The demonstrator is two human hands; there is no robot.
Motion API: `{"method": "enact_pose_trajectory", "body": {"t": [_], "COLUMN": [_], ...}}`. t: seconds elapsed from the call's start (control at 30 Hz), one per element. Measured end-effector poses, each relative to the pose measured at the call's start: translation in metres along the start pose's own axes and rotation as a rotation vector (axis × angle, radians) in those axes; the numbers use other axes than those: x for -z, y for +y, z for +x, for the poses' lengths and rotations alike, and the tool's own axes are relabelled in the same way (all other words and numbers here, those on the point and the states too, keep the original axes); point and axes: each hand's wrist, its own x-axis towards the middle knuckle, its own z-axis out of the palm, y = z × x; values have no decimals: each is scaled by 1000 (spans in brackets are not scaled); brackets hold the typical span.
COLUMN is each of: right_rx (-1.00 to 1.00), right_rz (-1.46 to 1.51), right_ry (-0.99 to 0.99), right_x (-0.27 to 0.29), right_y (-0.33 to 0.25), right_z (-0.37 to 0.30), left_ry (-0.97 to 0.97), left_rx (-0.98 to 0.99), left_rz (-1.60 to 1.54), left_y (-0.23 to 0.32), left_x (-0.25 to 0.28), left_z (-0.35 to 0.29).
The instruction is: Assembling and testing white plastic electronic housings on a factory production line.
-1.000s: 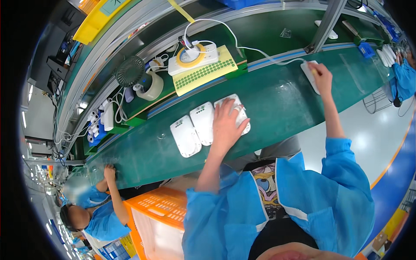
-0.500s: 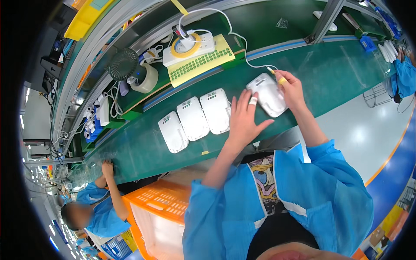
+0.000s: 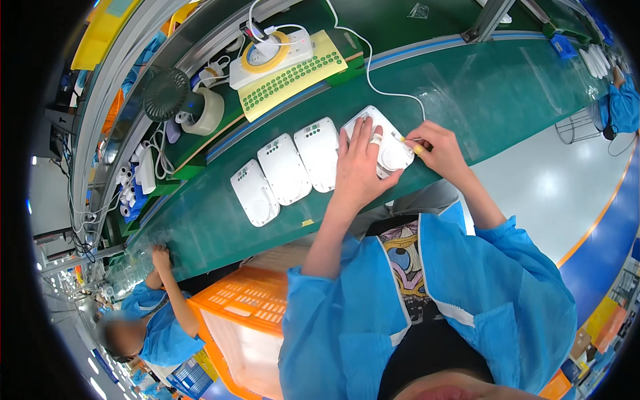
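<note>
My left hand (image 3: 361,163) lies with stretched fingers across the near left part of a white plastic device (image 3: 396,155), its thumb apart from the fingers. At that device's right edge, my right hand (image 3: 437,152) pinches the end of a white cable (image 3: 395,95), with yellow wrappings on the fingertips. The plug itself is mostly hidden by the fingers, so I cannot tell whether it sits in the device. To the left, three similar white devices with small dark windows and green buttons lie in a slanting row: one (image 3: 255,193), another (image 3: 285,170) and a third (image 3: 318,153).
A white power strip (image 3: 300,48) with a tape roll (image 3: 265,53) stands on the shelf behind a yellow dotted sheet (image 3: 293,83). A small fan (image 3: 167,95) is further left. An orange crate (image 3: 250,303) stands below the bench (image 3: 507,100). A co-worker (image 3: 160,320) sits at left.
The device under my hands has turned and sits closer to the row. My left hand has moved onto it, and my right hand has brought the cable end down to its right edge.
</note>
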Motion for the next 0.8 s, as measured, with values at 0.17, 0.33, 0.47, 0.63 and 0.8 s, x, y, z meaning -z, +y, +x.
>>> {"method": "enact_pose_trajectory", "body": {"t": [0.17, 0.33, 0.47, 0.63, 0.8], "right_rx": [-70, -231, -228, -138, -182], "right_rz": [-111, -26, 25, 59, 189], "right_ry": [87, 92, -9, -46, -10], "right_x": [-15, -18, -16, -19, -22], "right_y": [-3, -6, -10, -8, 1], "right_z": [-4, -8, 1, 7, 3], "left_ry": [-5, 3, 1, -5, -15], "left_rx": [21, 15, -4, -12, -19], "left_rz": [-12, -27, -12, 7, -67], "left_y": [-1, 0, -1, -3, -14], "left_x": [4, 5, 6, 12, 28], "left_z": [-4, -6, -6, -3, 17]}}
